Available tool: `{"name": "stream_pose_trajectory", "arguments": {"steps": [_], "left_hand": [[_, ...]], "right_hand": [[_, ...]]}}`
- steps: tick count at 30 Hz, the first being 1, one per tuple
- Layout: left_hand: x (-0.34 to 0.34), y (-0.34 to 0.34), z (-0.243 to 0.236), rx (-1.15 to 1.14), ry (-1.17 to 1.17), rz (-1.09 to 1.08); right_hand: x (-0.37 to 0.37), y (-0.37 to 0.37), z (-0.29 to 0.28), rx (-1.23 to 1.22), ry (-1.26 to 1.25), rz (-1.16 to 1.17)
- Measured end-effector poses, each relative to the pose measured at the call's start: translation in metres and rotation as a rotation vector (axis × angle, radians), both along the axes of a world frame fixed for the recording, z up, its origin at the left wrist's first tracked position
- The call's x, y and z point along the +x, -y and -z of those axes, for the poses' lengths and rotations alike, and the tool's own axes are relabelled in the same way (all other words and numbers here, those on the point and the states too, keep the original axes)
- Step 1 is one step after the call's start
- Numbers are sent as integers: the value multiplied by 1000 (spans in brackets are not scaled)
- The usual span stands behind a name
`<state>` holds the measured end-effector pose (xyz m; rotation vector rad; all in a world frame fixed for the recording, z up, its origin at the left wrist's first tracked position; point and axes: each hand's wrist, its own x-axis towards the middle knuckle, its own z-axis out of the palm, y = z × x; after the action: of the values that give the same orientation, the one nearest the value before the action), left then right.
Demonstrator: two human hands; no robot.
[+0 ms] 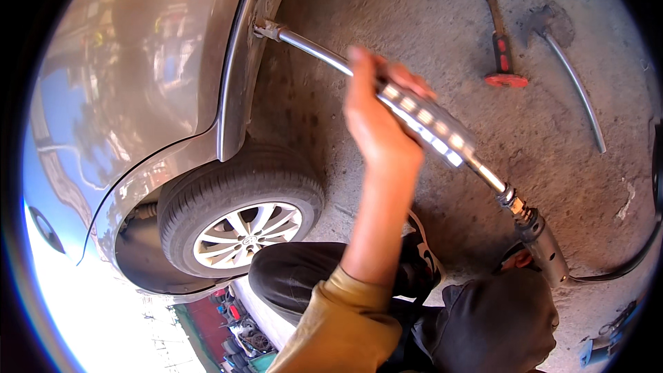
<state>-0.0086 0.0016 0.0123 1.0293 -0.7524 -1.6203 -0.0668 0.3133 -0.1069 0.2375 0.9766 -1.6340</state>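
My left hand (380, 117), slightly blurred, is closed around the thick, bright-banded section (452, 145) of a long metal rod tool. The rod (318, 52) runs diagonally from a fitting (268, 28) at the car's sill edge (231, 97) to a dark cylinder (545, 249) with a hose (621, 262). A small reddish patch (519, 260) shows behind the cylinder beside my dark-clad knee; I cannot tell whether it is my right hand.
A car body (145, 48) and wheel (248, 235) fill the left. A red-guarded chisel (503, 55) and a hammer (573, 83) lie on the concrete floor (428, 14). My other knee (290, 269) is below the wheel. Tires and clutter (242, 331) show at the lower left.
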Motion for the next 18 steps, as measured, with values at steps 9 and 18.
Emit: {"name": "stream_pose_trajectory", "arguments": {"steps": [9, 18], "left_hand": [[-8, -45, 21, 100, 43, 49], [11, -12, 29, -52, -973, 418]], "right_hand": [[-1, -1, 3, 23, -16, -18], [-12, 14, 1, -18, -7, -12]]}}
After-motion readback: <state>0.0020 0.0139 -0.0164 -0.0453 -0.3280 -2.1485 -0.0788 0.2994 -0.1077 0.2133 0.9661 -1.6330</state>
